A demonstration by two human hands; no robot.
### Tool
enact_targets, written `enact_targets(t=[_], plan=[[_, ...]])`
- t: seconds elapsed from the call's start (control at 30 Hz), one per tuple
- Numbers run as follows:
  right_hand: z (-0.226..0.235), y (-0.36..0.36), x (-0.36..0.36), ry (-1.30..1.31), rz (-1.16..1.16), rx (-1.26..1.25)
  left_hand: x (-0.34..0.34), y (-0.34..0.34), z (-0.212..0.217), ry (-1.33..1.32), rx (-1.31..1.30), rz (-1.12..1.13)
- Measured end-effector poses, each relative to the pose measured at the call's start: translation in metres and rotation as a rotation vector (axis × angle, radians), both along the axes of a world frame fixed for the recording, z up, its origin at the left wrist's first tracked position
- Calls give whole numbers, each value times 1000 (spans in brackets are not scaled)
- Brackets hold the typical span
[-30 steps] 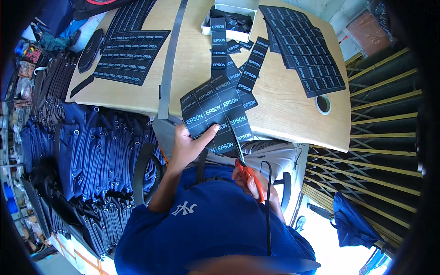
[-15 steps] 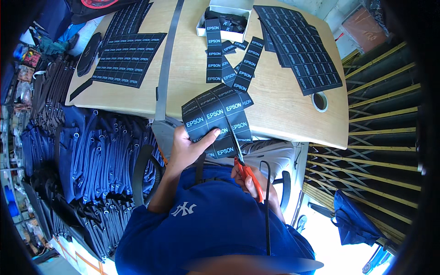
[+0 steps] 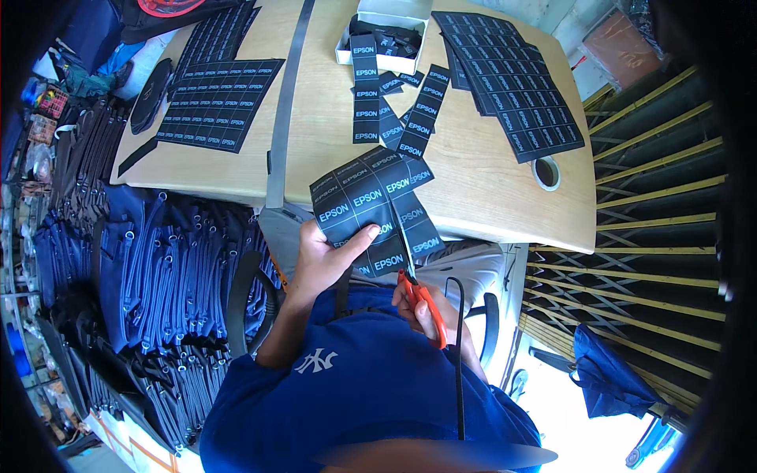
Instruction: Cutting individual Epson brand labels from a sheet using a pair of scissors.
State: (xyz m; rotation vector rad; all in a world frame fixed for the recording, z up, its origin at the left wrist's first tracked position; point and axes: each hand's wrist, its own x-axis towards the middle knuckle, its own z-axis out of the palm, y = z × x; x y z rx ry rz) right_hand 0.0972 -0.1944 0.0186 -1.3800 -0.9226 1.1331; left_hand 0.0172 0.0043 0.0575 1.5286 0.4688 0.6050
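Observation:
My left hand (image 3: 327,256) grips a black sheet of printed labels (image 3: 355,197), thumb on top and the other fingers hidden beneath. In my right hand (image 3: 422,303) are orange-handled scissors (image 3: 430,314). Their blades run up into the sheet along a line between two label columns. To the right of the blades, a partly cut strip (image 3: 418,225) leans away from the sheet. Just beyond the sheet, cut label strips (image 3: 365,94) lie on the table, one resting against an open white box (image 3: 386,61) with dark pieces inside.
Label sheets are spread on the wooden table (image 3: 489,197) at left (image 3: 217,102) and right (image 3: 536,110). A grey strap (image 3: 288,110) crosses the tabletop. A round hole (image 3: 547,173) sits near its right corner. Blue bags (image 3: 173,268) hang stacked at left; a folding gate (image 3: 654,205) stands at right.
The cut strip's lower end has swung farther right, and the gap beside the blades is wider. My right hand and the scissors have shifted slightly left.

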Motion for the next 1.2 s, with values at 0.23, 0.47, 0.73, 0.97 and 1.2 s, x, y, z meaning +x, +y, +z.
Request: enact_targets(t=[0.23, 0.47, 0.73, 0.97, 1.2], plan=[[5, 3, -5, 93, -20, -56, -4, 1, -2, -4, -76, -6], [11, 4, -5, 159, -31, -88, -5, 3, -2, -13, -82, 2], [16, 5, -5, 248, -38, -112, -6, 6, -5, -28, -125, 10], [10, 0, 3, 204, 13, -119, -17, 26, -17, -190, -451, -236], [9, -1, 12, -59, 80, -39, 0, 24, -16, -49, -589, -18]])
